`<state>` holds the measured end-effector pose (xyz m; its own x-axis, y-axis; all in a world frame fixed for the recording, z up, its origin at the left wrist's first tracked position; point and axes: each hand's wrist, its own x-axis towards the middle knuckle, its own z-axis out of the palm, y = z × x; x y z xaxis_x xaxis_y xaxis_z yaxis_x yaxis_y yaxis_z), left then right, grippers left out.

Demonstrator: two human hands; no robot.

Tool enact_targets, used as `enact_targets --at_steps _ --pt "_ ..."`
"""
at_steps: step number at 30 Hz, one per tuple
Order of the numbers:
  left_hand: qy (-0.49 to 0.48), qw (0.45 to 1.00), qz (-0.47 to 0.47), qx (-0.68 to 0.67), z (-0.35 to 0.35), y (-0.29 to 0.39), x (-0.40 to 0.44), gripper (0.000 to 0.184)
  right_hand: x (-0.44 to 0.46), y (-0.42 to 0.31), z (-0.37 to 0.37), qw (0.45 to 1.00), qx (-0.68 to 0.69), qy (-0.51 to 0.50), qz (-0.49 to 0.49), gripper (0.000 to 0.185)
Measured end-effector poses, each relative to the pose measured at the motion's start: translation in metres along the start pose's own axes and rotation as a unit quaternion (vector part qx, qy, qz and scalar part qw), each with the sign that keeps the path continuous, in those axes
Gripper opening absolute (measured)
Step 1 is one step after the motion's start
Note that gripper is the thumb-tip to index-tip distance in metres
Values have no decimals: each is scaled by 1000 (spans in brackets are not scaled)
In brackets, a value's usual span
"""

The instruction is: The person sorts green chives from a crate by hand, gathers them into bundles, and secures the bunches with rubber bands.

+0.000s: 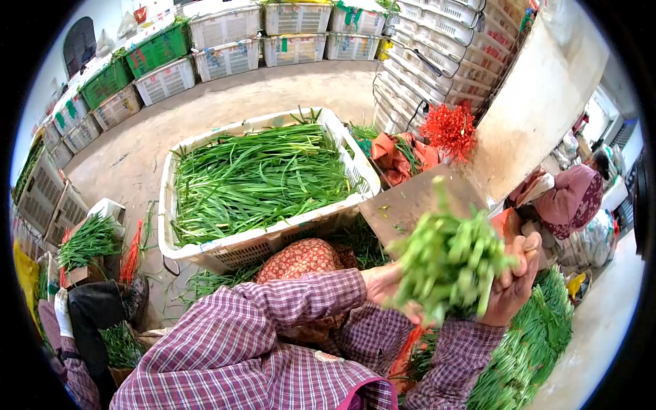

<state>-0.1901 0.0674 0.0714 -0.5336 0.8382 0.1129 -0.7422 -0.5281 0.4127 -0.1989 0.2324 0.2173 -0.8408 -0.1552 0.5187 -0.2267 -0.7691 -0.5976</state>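
Observation:
A bunch of green chives (447, 263), blurred by motion, is raised in front of me with its pale cut ends toward the right. My left hand (388, 285) grips it from the left, its fingers partly hidden behind the stems. Against the cut ends on the right lies my right hand (512, 280), its fingers stretched up along the bunch. Just beyond is a brown board (417, 212). A white crate (266, 236) full of long green chives (260, 178) stands ahead to the left. More chives (526, 342) lie in a heap below my right arm.
Red ties (447, 131) hang in a cluster by stacked white baskets (444, 61) and a pillar (547, 75). A person in a pink head covering (570, 198) sits at right. Another person's gloved hand (63, 313) is at left, near bundled chives (89, 242). Crates (225, 58) line the wall.

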Motion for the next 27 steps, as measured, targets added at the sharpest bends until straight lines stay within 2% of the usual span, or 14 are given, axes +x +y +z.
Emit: enact_targets --at_steps 2,3,6,7,8,9,10,12,14,16,18,22,24,27 --pt "-18 993 37 -113 -40 4 11 89 -2 5 26 994 -35 -102 16 19" --pt "-30 984 55 -170 -59 5 17 88 -3 3 43 991 -82 -95 37 19" --pt "44 981 187 -29 12 58 -10 96 -15 -10 67 944 -292 -108 107 7" --pt "-9 984 178 -26 32 76 -21 101 -18 -14 70 923 -349 -65 148 6" --pt "13 979 201 6 34 96 -23 101 -17 -13 66 912 -375 -56 157 6" --pt "37 973 224 38 36 116 -26 101 -14 -9 55 911 -378 -36 162 8" --pt "134 946 276 104 28 133 -20 97 -9 -3 39 910 -381 -14 164 10" --pt "195 886 361 215 44 156 -12 77 9 11 -1 935 -314 41 162 13" --pt "180 901 317 234 48 186 2 65 30 19 -28 940 -293 91 147 12" --pt "162 852 340 364 84 193 16 57 53 17 -35 949 -263 117 131 12" --pt "115 797 365 468 92 209 35 38 74 7 -34 938 -322 94 84 13" --pt "62 776 384 496 114 211 63 29 82 3 -57 952 -298 59 44 15" --pt "132 765 286 561 93 203 68 76 61 24 -83 933 -337 124 34 15" --pt "129 774 165 597 31 186 51 112 15 91 -183 920 -306 214 117 17"
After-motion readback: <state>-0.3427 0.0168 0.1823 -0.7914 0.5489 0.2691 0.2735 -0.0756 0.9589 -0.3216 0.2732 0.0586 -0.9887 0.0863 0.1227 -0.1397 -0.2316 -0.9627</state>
